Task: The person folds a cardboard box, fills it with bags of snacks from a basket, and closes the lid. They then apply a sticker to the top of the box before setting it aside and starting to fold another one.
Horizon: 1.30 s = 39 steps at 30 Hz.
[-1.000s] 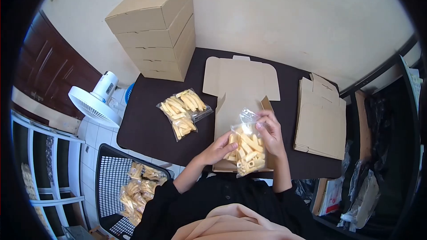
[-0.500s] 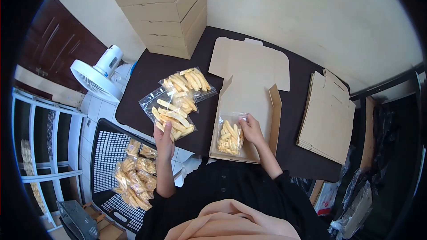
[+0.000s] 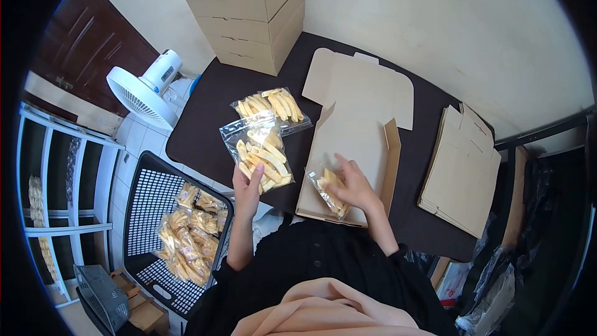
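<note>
My left hand point(image 3: 248, 185) grips a clear plastic bag of pale yellow chip sticks point(image 3: 264, 158) by its lower edge, over the table's left part. Just beyond it, further chip bags point(image 3: 283, 106) lie on the dark tabletop. My right hand point(image 3: 354, 185) is inside an open cardboard box point(image 3: 354, 134), its fingers stretched out over another chip bag point(image 3: 331, 191). That bag sits tilted near the box's left wall, partly covered by the hand. The box's lid lies folded back, away from me.
Closed boxes point(image 3: 245, 18) are stacked at the table's back left. Flat cardboard blanks point(image 3: 460, 168) lie at the right. A black crate point(image 3: 142, 211) with many chip bags stands left, below table height. A white fan point(image 3: 142, 96) is behind it.
My right hand has let go of the bag's top corner and its fingers have straightened over it; the bag now tilts. The bag in my left hand is raised slightly and more upright.
</note>
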{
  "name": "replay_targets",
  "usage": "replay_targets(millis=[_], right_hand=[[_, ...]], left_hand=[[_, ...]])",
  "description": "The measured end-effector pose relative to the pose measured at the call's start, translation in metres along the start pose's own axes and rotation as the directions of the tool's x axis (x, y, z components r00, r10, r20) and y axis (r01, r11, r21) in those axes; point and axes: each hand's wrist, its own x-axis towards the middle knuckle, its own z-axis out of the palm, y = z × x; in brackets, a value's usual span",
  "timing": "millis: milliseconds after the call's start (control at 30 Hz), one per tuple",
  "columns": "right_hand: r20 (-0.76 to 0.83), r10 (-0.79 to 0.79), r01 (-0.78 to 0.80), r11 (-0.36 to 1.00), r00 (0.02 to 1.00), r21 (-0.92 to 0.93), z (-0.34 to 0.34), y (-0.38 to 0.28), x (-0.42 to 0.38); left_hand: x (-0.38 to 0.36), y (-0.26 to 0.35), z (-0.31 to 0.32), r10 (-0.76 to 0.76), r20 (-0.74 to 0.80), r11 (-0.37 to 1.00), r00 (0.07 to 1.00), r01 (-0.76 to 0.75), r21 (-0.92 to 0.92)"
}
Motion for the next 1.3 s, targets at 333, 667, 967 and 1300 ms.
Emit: replay_targets(millis=[333,667,967,1300], right_hand=[[-0.204,0.310,-0.355,0.901,0.929,-0.249,0.013,0.008,-0.003],[-0.122,0.171,-0.204,0.912,0.978,-0.357,0.002,-0.010,-0.018],[-0.185,0.012,0.159,0.464,0.983,0.872,-0.024,-0.046,-0.021],[-0.272,0.510,-0.102,0.590,0.816,0.801,0.022,0.038,0.020]], left_hand=[[-0.001,-0.008,0.009,-0.186,0.115,0.911,0.976,0.215,-0.352],[0.002,-0.011,0.031,-0.032,0.231,0.999,0.972,0.037,-0.019],[0.004,0.013,0.075,0.434,0.726,0.301,0.533,-0.845,0.441],[-0.030,-0.046,0.066,-0.031,0.898,0.508,0.439,-0.767,0.392]])
